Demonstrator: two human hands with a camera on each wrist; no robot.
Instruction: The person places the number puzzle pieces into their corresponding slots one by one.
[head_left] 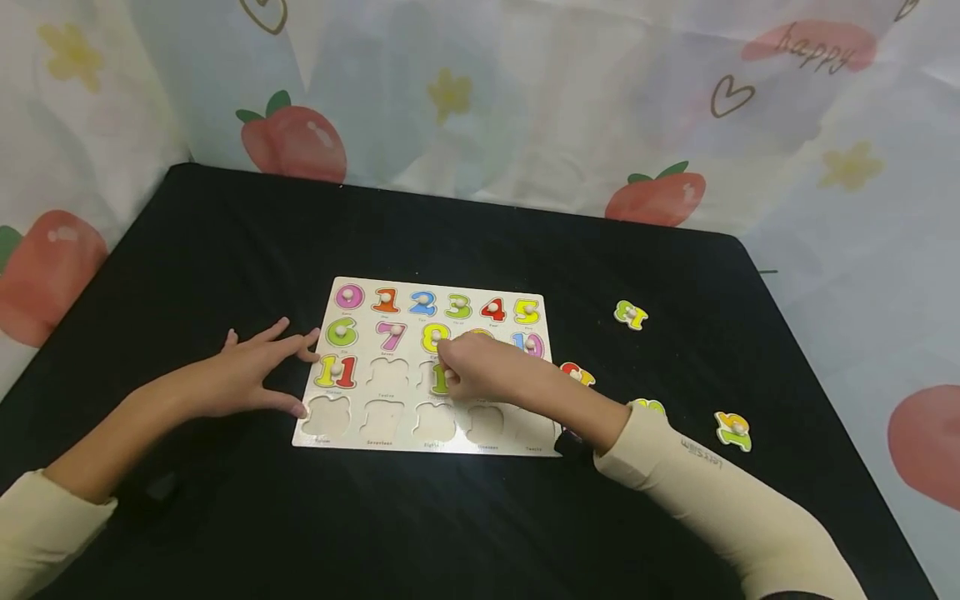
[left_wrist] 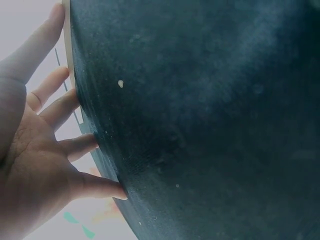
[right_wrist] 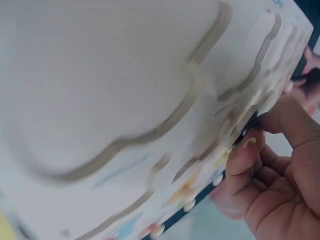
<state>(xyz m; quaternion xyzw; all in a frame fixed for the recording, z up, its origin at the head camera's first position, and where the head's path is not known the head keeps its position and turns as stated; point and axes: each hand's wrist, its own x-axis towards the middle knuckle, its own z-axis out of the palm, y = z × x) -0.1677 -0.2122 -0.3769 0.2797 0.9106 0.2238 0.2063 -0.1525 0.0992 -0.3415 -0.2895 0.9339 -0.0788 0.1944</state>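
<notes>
A wooden number puzzle board [head_left: 390, 392] lies on the black-covered table. At its left edge, my left hand [head_left: 251, 375] has its fingers spread, with thumb and fingertips at the rim; the left wrist view shows that same left hand [left_wrist: 40, 150] from the palm side. My right hand [head_left: 480, 367] reaches over the board's middle and pinches a number puzzle piece [head_left: 440, 381] at a third-row recess. A green digit 1 shows on this piece; the rest is behind the fingers. Seen from the right wrist, the right hand [right_wrist: 280, 185] has thumb and forefinger together close over the board.
Pegged number pieces fill the board's upper rows, including a red-and-yellow 11 [head_left: 335, 372]. Loose pieces lie to the right: a green-and-yellow one [head_left: 631, 315], a red-and-yellow one [head_left: 577, 374], one partly under the right sleeve [head_left: 649, 407], and an orange-and-green one [head_left: 733, 431]. A patterned curtain [head_left: 510, 108] hangs behind.
</notes>
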